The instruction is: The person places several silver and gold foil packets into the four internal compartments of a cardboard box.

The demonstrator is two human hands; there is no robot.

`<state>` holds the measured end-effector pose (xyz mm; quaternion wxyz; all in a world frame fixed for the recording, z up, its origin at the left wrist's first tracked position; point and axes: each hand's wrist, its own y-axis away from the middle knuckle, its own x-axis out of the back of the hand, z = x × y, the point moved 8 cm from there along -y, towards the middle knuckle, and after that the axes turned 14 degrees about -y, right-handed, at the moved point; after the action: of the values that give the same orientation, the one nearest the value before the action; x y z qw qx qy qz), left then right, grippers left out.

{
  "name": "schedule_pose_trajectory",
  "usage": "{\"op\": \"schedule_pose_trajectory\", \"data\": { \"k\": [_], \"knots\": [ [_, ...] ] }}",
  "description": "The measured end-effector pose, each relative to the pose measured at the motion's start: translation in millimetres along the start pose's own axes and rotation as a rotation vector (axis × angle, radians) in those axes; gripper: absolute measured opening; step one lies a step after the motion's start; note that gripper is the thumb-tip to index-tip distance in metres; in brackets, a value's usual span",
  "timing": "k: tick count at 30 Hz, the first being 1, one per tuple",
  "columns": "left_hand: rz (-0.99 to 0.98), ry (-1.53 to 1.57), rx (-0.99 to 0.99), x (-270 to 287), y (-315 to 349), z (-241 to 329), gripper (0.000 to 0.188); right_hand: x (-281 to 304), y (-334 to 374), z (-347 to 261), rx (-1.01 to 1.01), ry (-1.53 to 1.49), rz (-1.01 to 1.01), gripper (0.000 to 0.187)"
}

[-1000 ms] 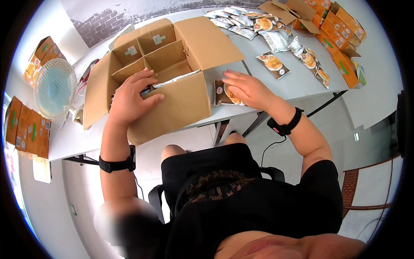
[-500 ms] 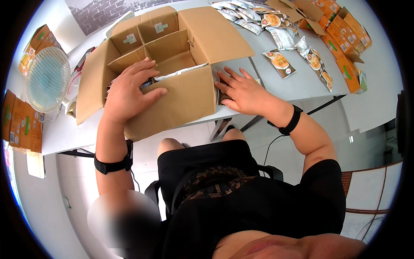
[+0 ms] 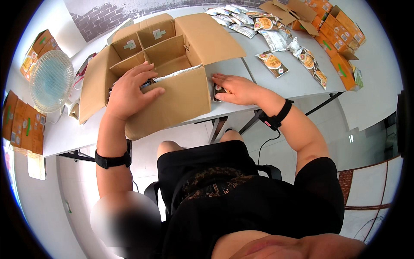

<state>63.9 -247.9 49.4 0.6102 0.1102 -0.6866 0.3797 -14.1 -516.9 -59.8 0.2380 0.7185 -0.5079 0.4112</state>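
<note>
A large cardboard box (image 3: 172,97) stands with its flaps out on the table, divided into compartments by cardboard walls. My left hand (image 3: 129,91) lies over its near left part, fingers stretched and apart, thumb against the front flap. Packets in the near compartments show only as edges; one silver packet edge (image 3: 177,73) runs along the front wall. Beside the box's right side, my right hand (image 3: 236,89) closes its fingers and thumb on a dark brown food packet (image 3: 218,90) on the table. Most of that packet is hidden under the hand.
Brown and silver packets lie in a pile (image 3: 246,19) at the back, with a loose packet (image 3: 272,64) nearer. Orange boxes (image 3: 343,32) stack at the far right. More orange boxes (image 3: 23,123) and a fan (image 3: 51,80) stand left. The table's front edge (image 3: 172,125) runs below.
My right hand has drawn its spread fingers together over the packet and shifted slightly left, toward the box. My left hand stays over the box. The view has shifted slightly.
</note>
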Motion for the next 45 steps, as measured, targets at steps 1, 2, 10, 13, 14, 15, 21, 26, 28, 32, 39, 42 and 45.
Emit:
{"op": "schedule_pose_trajectory", "data": {
  "k": [1,2,10,13,14,15,21,26,28,32,39,42,45],
  "knots": [
    [-0.003,0.008,-0.004,-1,0,-2,0.049,-1,-2,-1,0.0,0.041,0.001,0.071],
    [-0.006,0.015,-0.008,-2,1,-3,0.049,-2,-3,-3,0.0,0.083,0.002,0.071],
    [0.181,-0.151,-0.108,9,12,19,0.054,-2,25,-19,-0.04,0.309,0.241,0.077],
    [0.259,-0.167,-0.174,11,26,51,0.052,0,45,-12,-0.119,0.291,0.304,0.08],
    [0.284,-0.164,-0.205,10,30,65,0.052,0,55,-9,-0.154,0.288,0.306,0.081],
    [0.299,-0.123,-0.262,6,34,80,0.052,-1,64,-6,-0.188,0.285,0.307,0.083],
    [0.193,0.007,-0.479,-44,39,177,0.059,-10,95,3,-0.214,0.291,0.356,0.095],
    [0.043,-0.311,-0.479,-97,8,211,0.082,-10,92,4,-0.263,0.321,0.291,0.112],
    [-0.056,-0.369,-0.458,-117,-7,213,0.094,-8,91,0,-0.289,0.321,0.256,0.116],
    [-0.249,-0.382,-0.42,-140,-33,212,0.114,-7,90,-5,-0.322,0.322,0.244,0.117],
    [-0.399,-0.267,-0.36,-144,-47,210,0.119,-8,90,3,-0.276,0.247,0.312,0.113],
    [-0.3,-0.252,-0.33,-150,-43,209,0.117,-13,92,7,-0.175,0.289,0.371,0.108],
    [-0.269,-0.309,-0.293,-152,-38,209,0.114,-13,91,-1,-0.243,0.283,0.36,0.105]
  ]
}}
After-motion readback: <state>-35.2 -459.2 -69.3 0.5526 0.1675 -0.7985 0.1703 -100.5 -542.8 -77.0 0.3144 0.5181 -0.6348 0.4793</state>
